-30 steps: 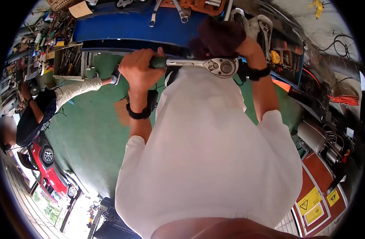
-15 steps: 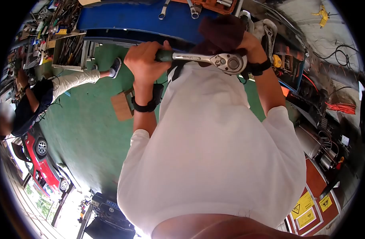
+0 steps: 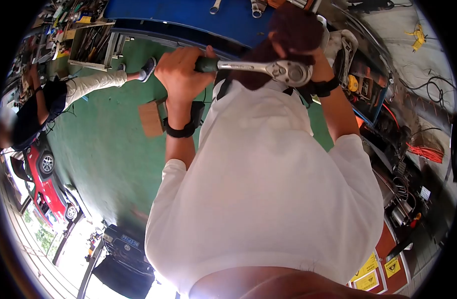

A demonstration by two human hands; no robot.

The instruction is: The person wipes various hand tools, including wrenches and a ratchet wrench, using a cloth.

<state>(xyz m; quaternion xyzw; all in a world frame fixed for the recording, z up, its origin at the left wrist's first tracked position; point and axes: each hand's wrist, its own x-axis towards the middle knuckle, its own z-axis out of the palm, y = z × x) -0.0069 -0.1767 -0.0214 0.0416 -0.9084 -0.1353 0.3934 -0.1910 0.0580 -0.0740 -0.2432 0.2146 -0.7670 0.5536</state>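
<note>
Our left grip (image 3: 182, 72) wraps the ratchet wrench (image 3: 248, 67) at its green handle (image 3: 206, 65); our right grip (image 3: 316, 62) clutches bunched dark cloth (image 3: 296, 29).

A round Volkswagen emblem (image 3: 127, 247) is borne by the dark car (image 3: 133, 256) left of the white shirt (image 3: 268, 199); its blue number plate (image 3: 130, 241) is too small to be read surely. Right of the shirt, a warning triangle is shown on a yellow label (image 3: 392, 267) fixed to a red-brown panel (image 3: 400, 283). Markings on the ratchet wrench (image 3: 246, 66), beyond the shirt, cannot be made out.

Dark maroon cloth (image 3: 297, 31), silver ratchet (image 3: 253, 67) with green handle (image 3: 206, 64), blue bench (image 3: 168, 11), green floor (image 3: 106, 134), white shirt (image 3: 268, 199)
</note>
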